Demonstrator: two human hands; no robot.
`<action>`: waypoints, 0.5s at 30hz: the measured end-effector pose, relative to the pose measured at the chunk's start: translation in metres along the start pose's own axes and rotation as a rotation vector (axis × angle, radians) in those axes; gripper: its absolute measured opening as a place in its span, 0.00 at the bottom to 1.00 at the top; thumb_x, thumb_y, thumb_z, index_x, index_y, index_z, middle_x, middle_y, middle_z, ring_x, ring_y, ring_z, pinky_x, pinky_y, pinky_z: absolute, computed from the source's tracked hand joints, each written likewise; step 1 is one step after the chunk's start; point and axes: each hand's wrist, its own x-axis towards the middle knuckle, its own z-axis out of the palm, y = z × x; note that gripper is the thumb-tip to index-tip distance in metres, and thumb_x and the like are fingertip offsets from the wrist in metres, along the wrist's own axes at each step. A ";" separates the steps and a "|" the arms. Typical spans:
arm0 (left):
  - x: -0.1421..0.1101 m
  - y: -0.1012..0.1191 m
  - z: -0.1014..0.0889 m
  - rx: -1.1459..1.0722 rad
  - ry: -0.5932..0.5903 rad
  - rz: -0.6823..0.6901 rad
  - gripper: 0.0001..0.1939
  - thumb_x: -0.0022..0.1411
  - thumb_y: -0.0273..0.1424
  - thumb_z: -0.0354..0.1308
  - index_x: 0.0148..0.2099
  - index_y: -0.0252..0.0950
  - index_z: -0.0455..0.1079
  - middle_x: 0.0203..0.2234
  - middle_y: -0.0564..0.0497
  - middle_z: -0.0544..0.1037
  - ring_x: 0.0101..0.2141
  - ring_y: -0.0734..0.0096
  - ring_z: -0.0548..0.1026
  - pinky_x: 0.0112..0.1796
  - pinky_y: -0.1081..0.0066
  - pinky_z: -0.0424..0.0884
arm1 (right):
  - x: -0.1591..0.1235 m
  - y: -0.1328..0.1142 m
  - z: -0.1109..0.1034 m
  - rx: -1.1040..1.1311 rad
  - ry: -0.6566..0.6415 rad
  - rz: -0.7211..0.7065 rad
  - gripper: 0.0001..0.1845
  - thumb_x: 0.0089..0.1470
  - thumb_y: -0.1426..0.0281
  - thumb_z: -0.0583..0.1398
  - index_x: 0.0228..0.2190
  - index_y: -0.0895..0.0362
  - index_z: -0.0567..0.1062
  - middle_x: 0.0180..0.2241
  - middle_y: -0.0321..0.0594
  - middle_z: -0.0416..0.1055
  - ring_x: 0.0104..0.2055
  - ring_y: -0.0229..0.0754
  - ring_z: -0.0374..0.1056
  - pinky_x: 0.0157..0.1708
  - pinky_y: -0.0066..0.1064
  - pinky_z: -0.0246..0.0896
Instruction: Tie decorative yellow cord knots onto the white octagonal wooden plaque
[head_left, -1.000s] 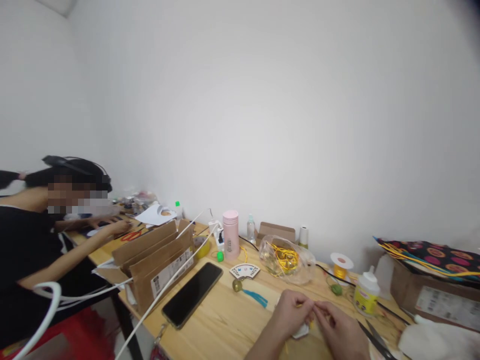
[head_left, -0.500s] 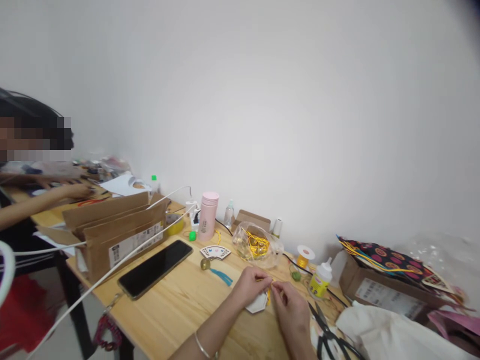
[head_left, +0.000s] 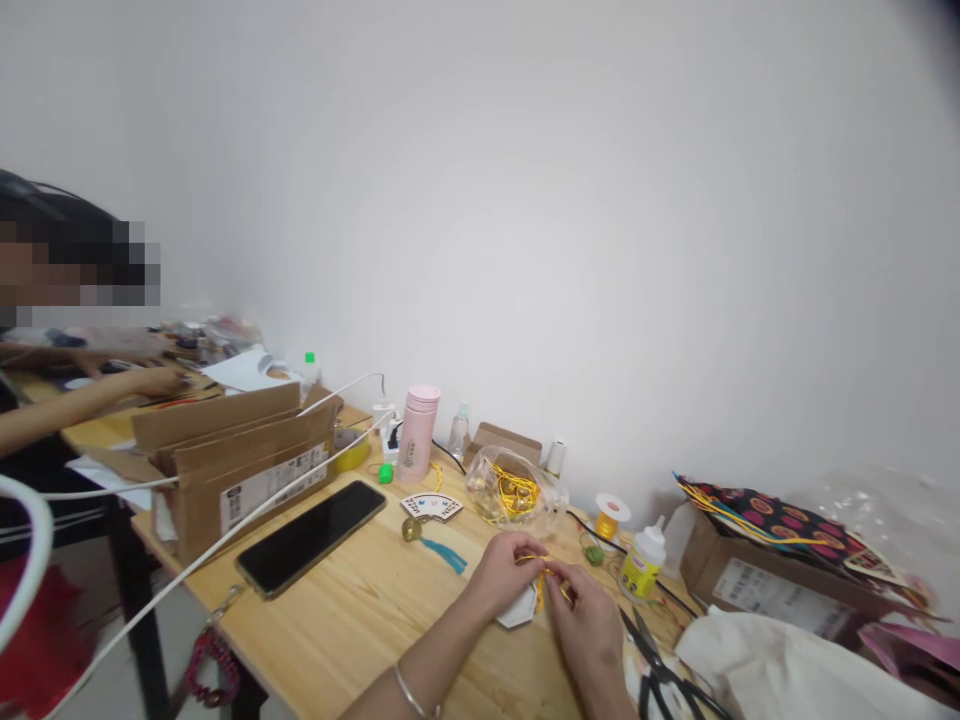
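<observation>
Beside the bag of yellow cord; 2 hands pinch yellow string.

Pink bottle upright beyond black phone; open cardboard box left of phone.

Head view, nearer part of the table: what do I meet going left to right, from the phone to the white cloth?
Phone → round brass-coloured piece → blue tassel → left hand → right hand → scissors → white cloth.
</observation>
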 end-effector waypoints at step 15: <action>-0.004 0.013 0.003 -0.151 -0.061 0.068 0.15 0.43 0.23 0.54 0.38 0.32 0.66 0.21 0.53 0.71 0.27 0.71 0.71 0.32 0.71 0.65 | -0.001 0.006 0.002 0.233 0.019 0.051 0.17 0.45 0.61 0.51 0.30 0.58 0.73 0.29 0.42 0.72 0.28 0.41 0.66 0.28 0.29 0.59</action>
